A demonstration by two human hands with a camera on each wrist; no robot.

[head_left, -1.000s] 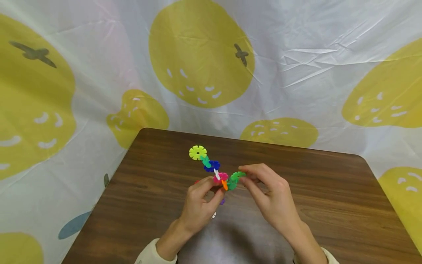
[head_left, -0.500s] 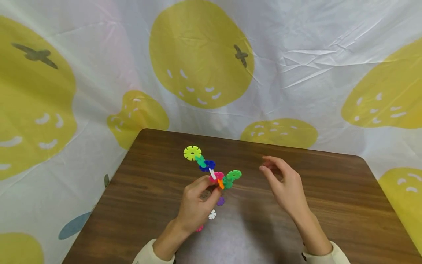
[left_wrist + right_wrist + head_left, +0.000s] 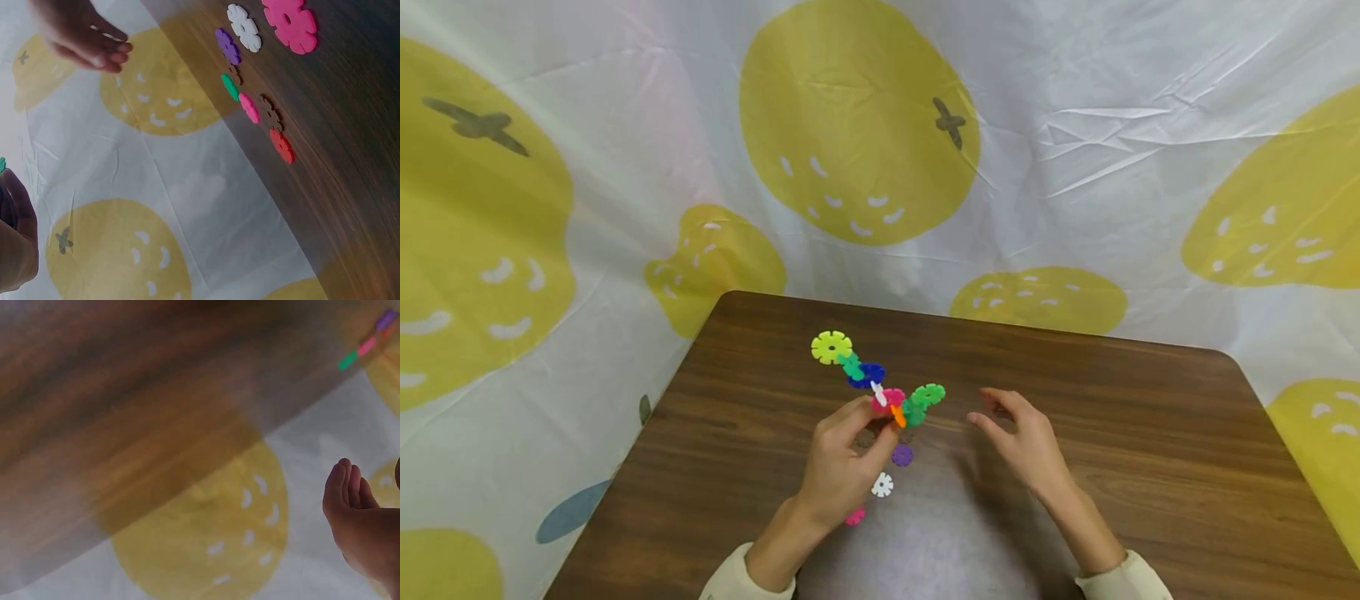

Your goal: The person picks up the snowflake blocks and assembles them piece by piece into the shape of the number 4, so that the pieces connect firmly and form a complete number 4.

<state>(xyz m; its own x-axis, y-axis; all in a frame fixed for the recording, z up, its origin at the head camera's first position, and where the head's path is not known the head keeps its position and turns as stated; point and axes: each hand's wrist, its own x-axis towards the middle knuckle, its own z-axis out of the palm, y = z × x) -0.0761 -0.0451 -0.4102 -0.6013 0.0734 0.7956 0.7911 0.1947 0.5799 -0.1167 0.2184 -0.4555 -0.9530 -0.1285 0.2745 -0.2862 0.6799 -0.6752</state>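
Observation:
Several notched plastic discs slot together into a crooked chain [image 3: 867,376], held over the table. A yellow disc [image 3: 831,347] tops its far end, and a light green disc [image 3: 929,394] forms the end nearer the right hand. Between thumb and fingers, my left hand [image 3: 831,471] pinches the chain by its pink and orange discs; the fingertips partly hide that spot. To the right of the chain, my right hand [image 3: 1028,448] hovers apart from it, fingers loosely bent and nothing in them. In the right wrist view this hand [image 3: 359,519] also shows no object.
Loose discs lie on the brown table [image 3: 1150,417] beneath and beside the left hand: purple [image 3: 902,454], white [image 3: 882,485] and pink [image 3: 855,517]. The left wrist view adds a green disc [image 3: 230,86] and a red disc [image 3: 281,145]. A fruit-print curtain [image 3: 880,275] hangs behind the table.
My right hand has let go of the light green disc, drawn away to the right, then come slightly back left and lower. My left hand has shifted a little left with the chain.

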